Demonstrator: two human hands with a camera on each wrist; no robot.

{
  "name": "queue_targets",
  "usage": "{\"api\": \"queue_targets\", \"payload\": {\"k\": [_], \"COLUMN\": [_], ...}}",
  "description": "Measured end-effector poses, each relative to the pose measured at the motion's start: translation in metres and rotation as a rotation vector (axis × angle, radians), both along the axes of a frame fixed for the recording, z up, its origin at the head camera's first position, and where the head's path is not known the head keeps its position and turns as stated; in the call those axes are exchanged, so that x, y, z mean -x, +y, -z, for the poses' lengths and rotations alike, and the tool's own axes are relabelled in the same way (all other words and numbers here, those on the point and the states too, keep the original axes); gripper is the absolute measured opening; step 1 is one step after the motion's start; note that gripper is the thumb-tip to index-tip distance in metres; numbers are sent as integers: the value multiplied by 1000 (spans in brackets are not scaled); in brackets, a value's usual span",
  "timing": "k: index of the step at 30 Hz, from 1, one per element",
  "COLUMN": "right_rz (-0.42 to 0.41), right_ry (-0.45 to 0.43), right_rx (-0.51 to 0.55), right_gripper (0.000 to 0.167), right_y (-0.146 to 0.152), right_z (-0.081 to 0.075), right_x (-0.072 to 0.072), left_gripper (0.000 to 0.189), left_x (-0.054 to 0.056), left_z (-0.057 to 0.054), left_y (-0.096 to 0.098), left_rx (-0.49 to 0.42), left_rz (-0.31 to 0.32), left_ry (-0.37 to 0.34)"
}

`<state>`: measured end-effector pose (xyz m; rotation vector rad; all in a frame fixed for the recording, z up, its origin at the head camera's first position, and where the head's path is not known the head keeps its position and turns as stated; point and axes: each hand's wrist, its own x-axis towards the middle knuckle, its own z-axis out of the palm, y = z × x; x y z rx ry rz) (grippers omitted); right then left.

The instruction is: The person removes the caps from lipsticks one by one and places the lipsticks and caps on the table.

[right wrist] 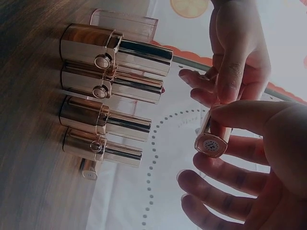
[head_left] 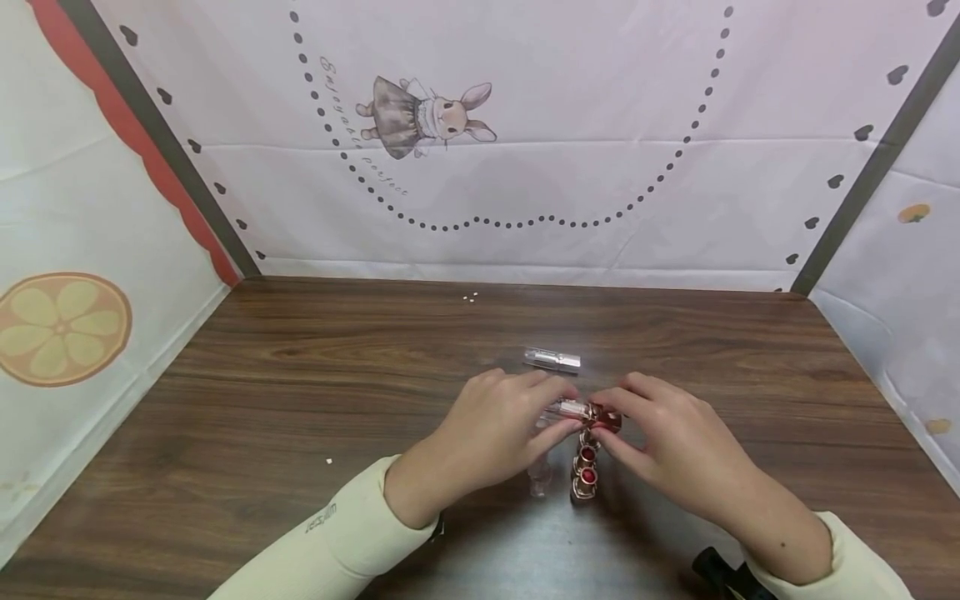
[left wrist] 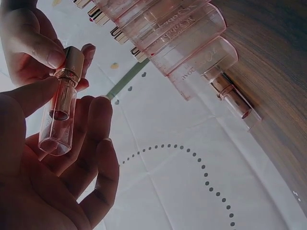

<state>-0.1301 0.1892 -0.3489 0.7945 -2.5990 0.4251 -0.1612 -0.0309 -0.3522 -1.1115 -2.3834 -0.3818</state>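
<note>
Lipstick (left wrist: 62, 103) has its long axis crosswise, from left grip (head_left: 498, 421) (pinching the clear cap (left wrist: 56, 142)) to right grip (head_left: 666, 429), pinching the gold base (left wrist: 74, 62).

From afar I see a faintly glossy wood-grain table (head_left: 225, 400); on it, shiny metallic tubes (right wrist: 85, 79); behind it, creased, matt cloth (head_left: 600, 100).

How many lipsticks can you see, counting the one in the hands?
6. The left hand and right hand hold one lipstick; four standing lipsticks are in a row on the table; one lying lipstick is beyond that row.
</note>
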Motion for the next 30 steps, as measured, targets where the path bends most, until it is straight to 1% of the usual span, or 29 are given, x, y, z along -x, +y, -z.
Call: {"api": "queue_targets", "payload": {"k": [13, 23, 30], "right_rz": [4, 1, -6], "right_ry": [3, 10, 20], "right_rx": [-11, 0, 6], "right_gripper": [25, 25, 26], "right_y": [0, 0, 1], "right_z": [0, 1, 1], "right_x": [0, 2, 2], "left_gripper": [26, 27, 26], "left_x": [-1, -1, -1], "left_z": [-1, -1, -2], "left_y": [0, -1, -1], "left_rx": [-5, 9, 2], "left_rz": [-3, -12, -8], "left_ry": [12, 1, -4]}}
